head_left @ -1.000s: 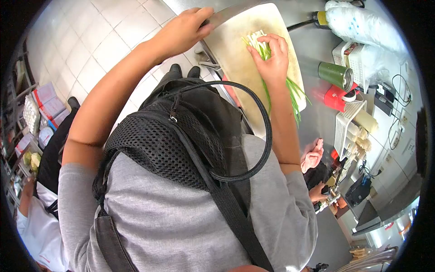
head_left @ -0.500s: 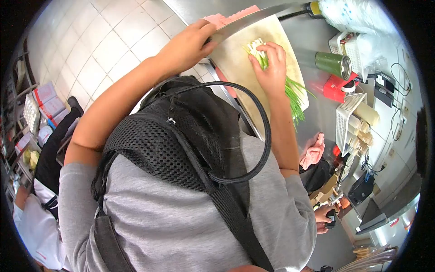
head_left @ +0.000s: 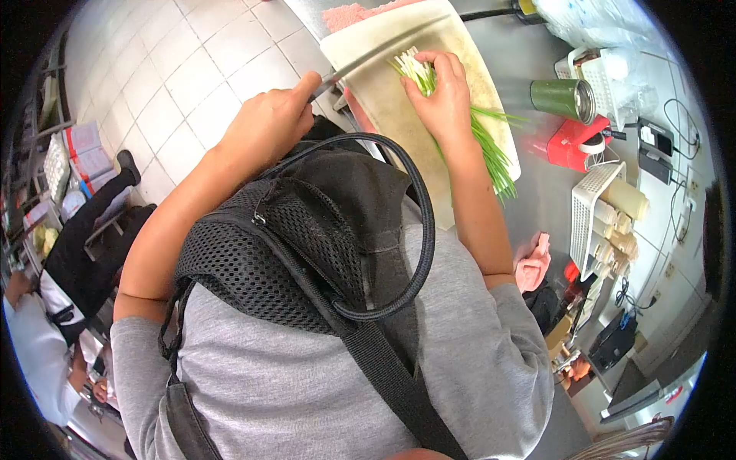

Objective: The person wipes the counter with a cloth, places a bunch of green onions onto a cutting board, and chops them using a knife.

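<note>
My left hand (head_left: 268,126) is closed around the handle of a knife (head_left: 377,54), just off the near left corner of the cutting board (head_left: 479,77). The long blade points away to the right across the board, beyond the white ends of the scallions. Curved over the bunch of scallions (head_left: 491,157), my right hand (head_left: 445,92) presses them to the board with fingers and thumb. Pale cut ends stick out past the fingertips, while the green leaves trail back beside my right wrist. Whether the blade touches the board is unclear.
A pink cloth (head_left: 360,15) lies at the board's far edge. To the right stand a green tumbler (head_left: 556,100), a red object (head_left: 567,149) and a white basket (head_left: 584,222) of bottles. Another pink cloth (head_left: 533,264) is nearer. Another person (head_left: 84,238) is at far left.
My left hand has drawn the knife back toward my body and lower left. Its blade now shows edge-on over the board. My right hand stays on the scallions, slightly shifted in view.
</note>
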Motion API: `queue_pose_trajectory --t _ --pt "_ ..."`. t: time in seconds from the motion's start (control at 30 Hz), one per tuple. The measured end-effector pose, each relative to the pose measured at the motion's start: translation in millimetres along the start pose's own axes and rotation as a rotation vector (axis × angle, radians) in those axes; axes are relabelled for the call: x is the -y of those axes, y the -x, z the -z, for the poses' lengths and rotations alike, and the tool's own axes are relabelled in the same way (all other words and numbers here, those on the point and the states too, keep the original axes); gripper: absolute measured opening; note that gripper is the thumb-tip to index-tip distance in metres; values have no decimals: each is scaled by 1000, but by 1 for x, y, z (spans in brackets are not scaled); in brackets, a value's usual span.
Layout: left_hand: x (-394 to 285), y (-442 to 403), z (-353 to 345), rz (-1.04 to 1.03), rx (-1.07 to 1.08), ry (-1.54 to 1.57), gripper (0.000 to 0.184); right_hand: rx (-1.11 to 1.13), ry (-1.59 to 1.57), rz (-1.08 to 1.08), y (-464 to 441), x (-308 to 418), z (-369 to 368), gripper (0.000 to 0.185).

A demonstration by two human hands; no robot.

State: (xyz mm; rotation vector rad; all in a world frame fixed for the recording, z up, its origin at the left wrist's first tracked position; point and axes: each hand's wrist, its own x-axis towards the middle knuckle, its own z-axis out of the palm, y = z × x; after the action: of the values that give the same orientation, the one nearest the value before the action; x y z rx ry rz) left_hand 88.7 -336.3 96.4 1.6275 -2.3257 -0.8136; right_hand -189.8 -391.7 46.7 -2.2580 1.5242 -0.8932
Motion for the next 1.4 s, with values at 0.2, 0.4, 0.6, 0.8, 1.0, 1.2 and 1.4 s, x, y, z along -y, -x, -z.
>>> queue_pose_trajectory --t 0.2,0.4,0.6,0.8,1.0,1.2,1.4 --pt "-4 9 -11 -17 20 -6 33 -78 -55 83 -2 -3 -1 41" --pt "-9 8 -11 -65 51 44 37 -132 -147 140 -1 -6 -2 34" --pt "-13 9 -13 -46 51 31 39 -123 -140 193 0 -4 -3 23" --pt "-12 7 -17 -46 65 26 42 -52 -82 183 -3 -2 -4 21" --pt "-18 9 -20 -13 25 14 71 -33 -53 202 -6 -1 -5 20" --pt "-25 14 -7 -52 51 -143 87 -29 31 245 -11 -2 -7 18" --pt "-25 27 1 -15 98 -149 87 -50 4 232 -12 -3 -11 16"
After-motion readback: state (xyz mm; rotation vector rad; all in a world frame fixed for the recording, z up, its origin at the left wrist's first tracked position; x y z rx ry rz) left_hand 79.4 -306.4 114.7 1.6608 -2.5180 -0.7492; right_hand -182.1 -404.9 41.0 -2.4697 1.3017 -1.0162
